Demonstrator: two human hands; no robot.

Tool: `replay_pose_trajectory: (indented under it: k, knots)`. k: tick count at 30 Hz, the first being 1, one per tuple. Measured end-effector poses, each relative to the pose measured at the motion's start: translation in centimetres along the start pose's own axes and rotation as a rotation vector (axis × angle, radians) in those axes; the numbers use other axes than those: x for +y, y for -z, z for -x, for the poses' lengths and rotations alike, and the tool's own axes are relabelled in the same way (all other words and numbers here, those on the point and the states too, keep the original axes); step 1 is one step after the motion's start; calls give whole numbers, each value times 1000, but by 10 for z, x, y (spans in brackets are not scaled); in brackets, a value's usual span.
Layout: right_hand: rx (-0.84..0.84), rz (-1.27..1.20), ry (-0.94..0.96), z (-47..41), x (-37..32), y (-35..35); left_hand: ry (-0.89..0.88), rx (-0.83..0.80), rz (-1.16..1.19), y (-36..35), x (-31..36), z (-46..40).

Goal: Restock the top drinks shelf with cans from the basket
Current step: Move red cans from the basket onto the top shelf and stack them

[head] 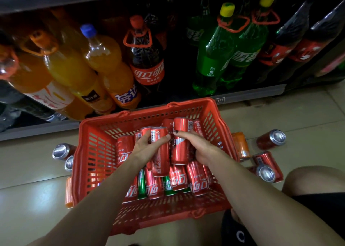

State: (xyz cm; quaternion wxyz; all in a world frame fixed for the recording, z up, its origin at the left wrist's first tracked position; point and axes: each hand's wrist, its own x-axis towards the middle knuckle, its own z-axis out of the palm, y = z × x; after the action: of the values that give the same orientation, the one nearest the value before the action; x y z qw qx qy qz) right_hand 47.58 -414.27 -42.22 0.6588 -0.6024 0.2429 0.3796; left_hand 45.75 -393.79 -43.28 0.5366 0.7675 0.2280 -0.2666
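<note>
Both arms reach forward over a red plastic basket (93, 158) that sits on a pale tiled floor (280, 118); the person's bare knee (313, 182) shows at the right edge, beside the basket's near corner. The left hand (147, 145) is curled round a slim red cola can (160, 152), fingers wrapped over its upper part and the thumb pressed against its side; the can stands roughly upright above the pile, and a second red can shows just behind those fingers, though whether the hand grips it too cannot be told. The right hand (201, 148) grips another red can (182, 141), fingers closed over its side with dark-painted nails showing near the top; this can is also lifted clear of the heap and stands close beside the left one, nearly touching. Below the hands, more red cans lie on their sides across the basket floor (197, 178), with two green cans (141, 184) wedged among them. Loose cans lie on the tiles on both sides of the basket: silver ends face up at the left (61, 151); at the right an orange can (240, 145) stands against the basket wall, and red cans (270, 139) lie further out. Beyond the basket runs the bottom shelf (261, 93) of a dark rack, stocked with large bottles: orange drink (71, 72) at left, cola (147, 62) in the middle, green soda (211, 59) to the right.
</note>
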Motion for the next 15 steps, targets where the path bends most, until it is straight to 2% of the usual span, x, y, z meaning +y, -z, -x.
replay_pose_trajectory:
  k: [10, 15]
  knots:
    - [18, 82, 62, 6, 5, -3, -18, 30, 59, 3, 13, 12]
    - [59, 39, 113, 9, 11, -6, -89, -24, 114, -2, 21, 24]
